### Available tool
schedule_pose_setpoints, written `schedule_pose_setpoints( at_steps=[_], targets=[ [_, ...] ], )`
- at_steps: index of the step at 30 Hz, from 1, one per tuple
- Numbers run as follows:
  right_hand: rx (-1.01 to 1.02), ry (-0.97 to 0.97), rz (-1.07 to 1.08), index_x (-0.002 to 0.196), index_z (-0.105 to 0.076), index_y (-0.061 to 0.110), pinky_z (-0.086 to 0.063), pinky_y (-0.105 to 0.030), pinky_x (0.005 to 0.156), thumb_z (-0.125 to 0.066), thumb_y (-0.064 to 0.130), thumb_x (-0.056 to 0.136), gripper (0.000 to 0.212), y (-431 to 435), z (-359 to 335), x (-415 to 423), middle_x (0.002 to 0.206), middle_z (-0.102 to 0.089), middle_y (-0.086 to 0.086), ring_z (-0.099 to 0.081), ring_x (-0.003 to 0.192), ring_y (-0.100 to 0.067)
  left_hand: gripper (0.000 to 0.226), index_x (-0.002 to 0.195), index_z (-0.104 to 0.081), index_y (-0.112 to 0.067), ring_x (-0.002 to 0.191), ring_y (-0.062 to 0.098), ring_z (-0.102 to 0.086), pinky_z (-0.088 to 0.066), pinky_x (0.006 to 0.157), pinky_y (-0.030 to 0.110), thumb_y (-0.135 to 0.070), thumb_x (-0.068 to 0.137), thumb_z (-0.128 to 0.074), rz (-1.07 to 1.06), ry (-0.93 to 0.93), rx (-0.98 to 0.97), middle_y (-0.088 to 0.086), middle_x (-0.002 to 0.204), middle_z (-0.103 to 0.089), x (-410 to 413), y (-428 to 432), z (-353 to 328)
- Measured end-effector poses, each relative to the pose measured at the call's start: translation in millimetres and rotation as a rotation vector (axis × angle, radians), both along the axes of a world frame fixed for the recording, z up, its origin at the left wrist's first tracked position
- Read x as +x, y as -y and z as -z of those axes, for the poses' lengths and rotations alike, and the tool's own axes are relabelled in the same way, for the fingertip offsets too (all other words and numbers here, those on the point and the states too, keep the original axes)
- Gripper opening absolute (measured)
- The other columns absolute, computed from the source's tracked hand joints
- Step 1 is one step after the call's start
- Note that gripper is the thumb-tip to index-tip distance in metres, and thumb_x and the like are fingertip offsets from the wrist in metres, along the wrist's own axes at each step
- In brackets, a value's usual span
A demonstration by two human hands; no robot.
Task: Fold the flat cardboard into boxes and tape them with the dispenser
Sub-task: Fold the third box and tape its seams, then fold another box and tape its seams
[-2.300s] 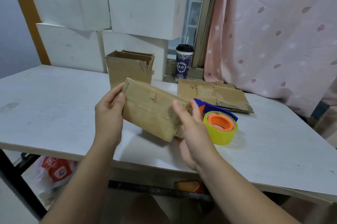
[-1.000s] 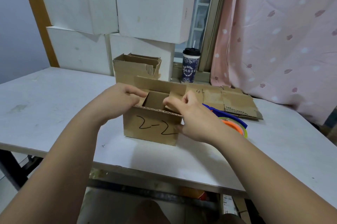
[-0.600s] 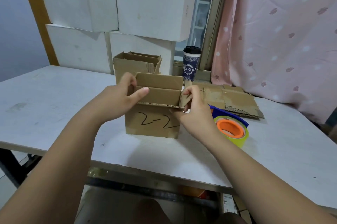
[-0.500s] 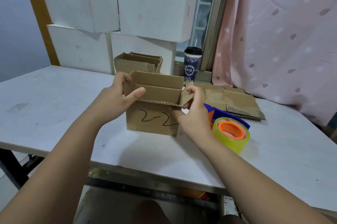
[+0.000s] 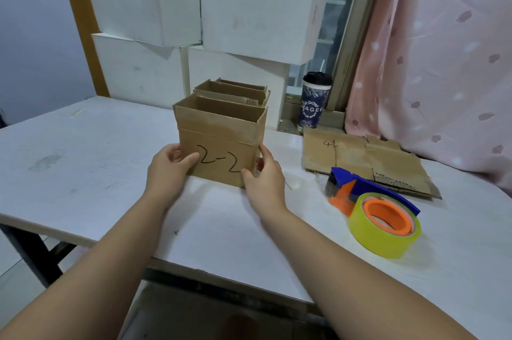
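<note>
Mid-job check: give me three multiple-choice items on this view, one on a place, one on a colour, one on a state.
1. Where is the tape dispenser? A) on the floor B) on the table, right of the 2-2 box C) inside that box
2. The tape roll is: A) yellow B) red C) black
3. The box top is: A) taped shut B) folded shut C) open
Answers: B, it lies right of the box; A, its band is plainly yellow; C, the flaps stand upright.
</note>
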State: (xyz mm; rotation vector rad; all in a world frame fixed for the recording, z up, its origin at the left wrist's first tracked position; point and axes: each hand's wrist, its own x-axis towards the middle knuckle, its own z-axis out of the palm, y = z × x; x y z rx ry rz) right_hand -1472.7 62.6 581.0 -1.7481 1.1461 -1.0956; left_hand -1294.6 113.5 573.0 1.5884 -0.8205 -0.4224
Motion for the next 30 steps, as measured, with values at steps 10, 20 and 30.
schedule_pose_setpoints(
  at_steps=[10,20,30],
  targets=[
    [0.027,-0.157,0.059,0.147,-0.023,0.034,-0.044,-0.033,0.087,-0.059,0.020,0.091,0.069,27,12,32,0.128,-0.043,0.000,-0.051,0.100,-0.014,0.057,0.132,-0.040,-0.021,0.096,0.017,-0.052,-0.038,0.079,0.027,-0.035,0.085,-0.068,-0.205,0.153,0.005,0.001,0.111,-0.050,7,25,3],
    [0.089,0.012,0.084,0.138,-0.029,0.028,-0.039,-0.020,0.066,-0.059,0.007,0.085,0.064,11,6,17,0.126,-0.041,-0.003,-0.056,0.079,-0.006,0.035,0.108,-0.038,-0.017,0.073,0.014,-0.046,-0.035,0.061,0.025,-0.024,0.085,-0.064,-0.260,0.379,-0.058,0.003,0.111,-0.038,-15,14,1],
    [-0.113,-0.080,-0.082,0.095,-0.053,0.027,-0.045,-0.030,0.059,-0.055,0.016,0.088,0.013,1,-54,-59,0.083,-0.061,0.007,-0.059,0.077,-0.017,0.010,0.097,-0.054,-0.016,0.061,0.014,-0.047,-0.033,0.051,0.021,-0.010,0.088,-0.051,0.122,0.825,-0.287,-0.007,0.071,-0.050,-135,33,-74]
  ],
)
